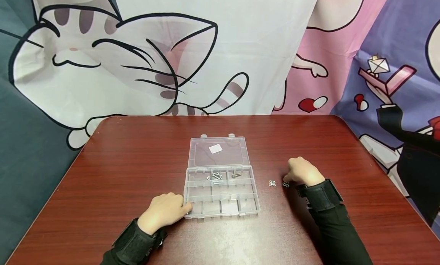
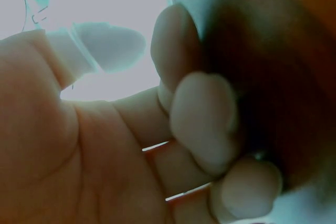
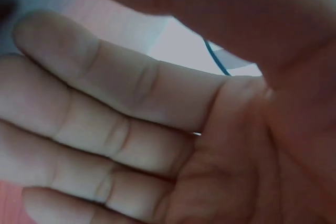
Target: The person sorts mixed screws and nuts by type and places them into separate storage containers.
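Observation:
A clear plastic compartment box (image 1: 221, 193) lies on the table with its lid (image 1: 220, 152) laid back. Screws (image 1: 217, 176) lie in one back compartment, more screws (image 1: 236, 175) in another, and a single nut (image 1: 208, 178) to their left. My left hand (image 1: 165, 209) grips the box's front left corner; in the left wrist view the thumb (image 2: 107, 45) shows through clear plastic and the fingers are curled. To the right of the box, my right hand (image 1: 304, 171) reaches down at a small group of nuts (image 1: 285, 184), fingers fairly straight. Its fingertips are partly hidden.
Another small cluster of nuts (image 1: 272, 183) lies between the box and the right hand. The reddish-brown table (image 1: 137, 154) extends around the box. Printed cloth (image 1: 261, 47) hangs behind the far edge.

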Motion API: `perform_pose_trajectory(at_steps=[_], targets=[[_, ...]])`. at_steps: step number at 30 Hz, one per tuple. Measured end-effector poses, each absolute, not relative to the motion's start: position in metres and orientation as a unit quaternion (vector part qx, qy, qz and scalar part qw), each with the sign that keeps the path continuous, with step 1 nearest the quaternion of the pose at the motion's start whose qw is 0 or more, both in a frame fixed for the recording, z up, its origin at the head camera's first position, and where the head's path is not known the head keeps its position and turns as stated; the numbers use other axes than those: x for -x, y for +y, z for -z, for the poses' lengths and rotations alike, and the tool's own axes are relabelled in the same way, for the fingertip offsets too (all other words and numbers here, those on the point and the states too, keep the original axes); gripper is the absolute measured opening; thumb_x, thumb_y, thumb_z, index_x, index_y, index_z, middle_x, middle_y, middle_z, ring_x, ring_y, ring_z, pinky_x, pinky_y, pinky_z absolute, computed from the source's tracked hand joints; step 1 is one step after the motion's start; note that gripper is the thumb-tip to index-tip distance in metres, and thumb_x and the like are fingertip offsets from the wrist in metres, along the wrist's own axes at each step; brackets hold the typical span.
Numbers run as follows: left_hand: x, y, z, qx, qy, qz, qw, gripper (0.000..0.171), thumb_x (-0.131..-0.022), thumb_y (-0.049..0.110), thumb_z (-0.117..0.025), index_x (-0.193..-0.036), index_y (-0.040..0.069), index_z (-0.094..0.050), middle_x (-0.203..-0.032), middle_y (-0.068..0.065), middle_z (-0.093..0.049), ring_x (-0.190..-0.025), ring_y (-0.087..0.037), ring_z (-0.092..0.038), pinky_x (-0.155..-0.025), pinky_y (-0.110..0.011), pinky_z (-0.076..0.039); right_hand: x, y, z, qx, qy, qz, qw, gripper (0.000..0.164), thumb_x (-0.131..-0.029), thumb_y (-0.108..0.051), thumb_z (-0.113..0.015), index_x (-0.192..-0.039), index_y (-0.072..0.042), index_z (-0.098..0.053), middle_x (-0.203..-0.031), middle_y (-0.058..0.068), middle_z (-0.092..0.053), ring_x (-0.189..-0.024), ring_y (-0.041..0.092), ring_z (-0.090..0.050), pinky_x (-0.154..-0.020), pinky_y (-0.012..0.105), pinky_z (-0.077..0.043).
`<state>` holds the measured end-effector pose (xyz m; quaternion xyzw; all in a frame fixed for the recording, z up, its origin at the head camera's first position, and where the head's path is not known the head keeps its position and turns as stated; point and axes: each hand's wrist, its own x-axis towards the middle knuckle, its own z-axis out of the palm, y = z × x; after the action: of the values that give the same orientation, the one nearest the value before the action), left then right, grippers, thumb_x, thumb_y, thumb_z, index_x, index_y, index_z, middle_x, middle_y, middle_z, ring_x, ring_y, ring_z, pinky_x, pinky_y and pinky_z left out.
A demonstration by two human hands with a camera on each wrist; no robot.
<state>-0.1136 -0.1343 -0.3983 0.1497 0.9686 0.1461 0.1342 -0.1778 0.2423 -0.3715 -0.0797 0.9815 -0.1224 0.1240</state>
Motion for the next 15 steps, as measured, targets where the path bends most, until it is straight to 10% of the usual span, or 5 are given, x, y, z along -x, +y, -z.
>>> perform_pose_trajectory(at_steps=[15], targets=[[0.1139,-0.1341,0.3985,-0.15,0.969,-0.146,0.129,0.042,-0.084,0.03,-0.05,-0.048,0.015,-0.034,-0.048,0.004,-0.028,-0.044,-0.013,-0.036,-0.044,-0.032,-0.028,0.1805,0.2459,0.3777,0.064,0.98,0.115,0.152,0.019,-0.065,-0.005,-0.06,-0.051,-0.009,-0.048,-0.049,0.002,-0.046,-0.043,0.016,-0.043,-0.044,0.029,-0.035]])
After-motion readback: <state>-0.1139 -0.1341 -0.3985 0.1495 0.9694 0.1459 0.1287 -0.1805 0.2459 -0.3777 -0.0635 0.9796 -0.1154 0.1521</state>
